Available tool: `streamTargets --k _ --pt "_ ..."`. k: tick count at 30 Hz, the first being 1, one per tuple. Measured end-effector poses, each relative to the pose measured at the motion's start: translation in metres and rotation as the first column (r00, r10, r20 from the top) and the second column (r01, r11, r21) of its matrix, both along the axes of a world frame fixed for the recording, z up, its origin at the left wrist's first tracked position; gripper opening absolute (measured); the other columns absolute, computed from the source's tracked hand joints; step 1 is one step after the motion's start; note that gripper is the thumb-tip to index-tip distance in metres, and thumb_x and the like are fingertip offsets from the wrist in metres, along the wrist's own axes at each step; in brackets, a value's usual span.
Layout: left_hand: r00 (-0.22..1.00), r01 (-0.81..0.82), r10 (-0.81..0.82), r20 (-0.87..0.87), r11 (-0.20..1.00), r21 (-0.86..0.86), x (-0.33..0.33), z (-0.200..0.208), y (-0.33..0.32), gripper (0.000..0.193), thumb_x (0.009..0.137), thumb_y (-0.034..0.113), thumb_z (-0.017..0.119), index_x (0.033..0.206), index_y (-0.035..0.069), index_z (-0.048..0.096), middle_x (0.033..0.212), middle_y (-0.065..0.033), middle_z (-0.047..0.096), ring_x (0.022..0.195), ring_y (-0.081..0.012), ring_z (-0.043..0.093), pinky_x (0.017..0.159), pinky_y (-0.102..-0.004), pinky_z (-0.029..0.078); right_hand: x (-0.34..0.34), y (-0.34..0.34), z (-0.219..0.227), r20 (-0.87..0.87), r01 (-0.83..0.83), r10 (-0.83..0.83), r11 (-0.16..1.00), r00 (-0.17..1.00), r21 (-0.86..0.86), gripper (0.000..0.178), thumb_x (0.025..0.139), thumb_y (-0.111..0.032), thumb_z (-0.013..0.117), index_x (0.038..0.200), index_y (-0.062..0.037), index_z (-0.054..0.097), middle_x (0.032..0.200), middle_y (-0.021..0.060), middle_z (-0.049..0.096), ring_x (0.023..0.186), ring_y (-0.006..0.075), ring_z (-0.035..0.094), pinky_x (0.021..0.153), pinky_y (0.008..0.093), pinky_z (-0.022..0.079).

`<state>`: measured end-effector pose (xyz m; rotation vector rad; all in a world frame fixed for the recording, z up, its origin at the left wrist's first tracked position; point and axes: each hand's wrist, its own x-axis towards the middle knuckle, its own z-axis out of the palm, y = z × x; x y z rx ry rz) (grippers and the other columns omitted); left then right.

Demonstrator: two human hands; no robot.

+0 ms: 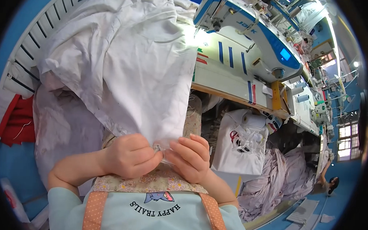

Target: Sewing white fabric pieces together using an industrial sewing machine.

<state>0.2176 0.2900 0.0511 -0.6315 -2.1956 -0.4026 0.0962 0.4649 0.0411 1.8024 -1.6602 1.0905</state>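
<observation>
A large white cloth (148, 81) spreads from the sewing table down to my lap. At its near edge, my left hand (132, 155) is closed, pinching the gathered fabric between thumb and fingers. Beside it my right hand (189, 157) grips the same edge with curled fingers. The two hands almost meet over a small bunched part of the cloth, whose details I cannot make out. The far end of the cloth lies by the lit needle area of a white and blue sewing machine (252, 30), whose needle is hidden.
A white bag (239, 153) with thread cones and red-handled scissors (234, 136) hangs under the table (225, 86). Heaped pale cloth (271, 179) lies at the right. Red fabric (19, 121) sits at the left near a slatted white rack (41, 37). Another person (330, 185) appears far right.
</observation>
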Motion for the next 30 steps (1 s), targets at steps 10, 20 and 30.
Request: streamTargets --k 10,20,30 --pt "0.952 0.073 -0.083 0.296 0.996 0.044 0.004 0.022 -0.011 0.022 0.063 0.005 0.063 0.084 0.002 0.063 0.071 -0.0063 0.057 0.063 -0.0212 0.055 0.052 -0.0322 0.045 -0.003 0.005 0.012 0.045 -0.076 0.073 0.995 0.996 0.060 0.016 0.068 -0.007 0.066 0.084 -0.0060 0.069 0.089 0.0073 0.069 0.081 0.0224 0.066 0.078 0.0361 0.051" --pt "0.570 -0.702 0.640 0.515 0.705 -0.100 -0.063 -0.036 -0.188 0.030 0.078 0.012 0.066 0.108 0.005 0.063 0.115 -0.0153 0.059 0.108 -0.0312 0.054 0.094 -0.0390 0.044 -0.010 0.011 -0.103 0.745 -0.106 -0.351 0.866 0.568 0.488 0.011 0.081 -0.004 0.063 0.091 -0.0022 0.067 0.084 0.0124 0.067 0.075 0.0273 0.064 0.069 0.0333 0.050" --pt "0.343 -0.796 0.707 0.618 0.568 -0.208 -0.066 -0.016 -0.225 0.031 0.077 0.009 0.065 0.107 0.005 0.063 0.115 -0.0142 0.059 0.111 -0.0318 0.052 0.095 -0.0380 0.043 -0.046 -0.007 -0.122 0.812 -0.307 -0.508 0.754 0.287 0.580 0.013 0.088 -0.008 0.059 0.097 -0.0018 0.065 0.083 0.0107 0.066 0.076 0.0210 0.064 0.070 0.0294 0.049"
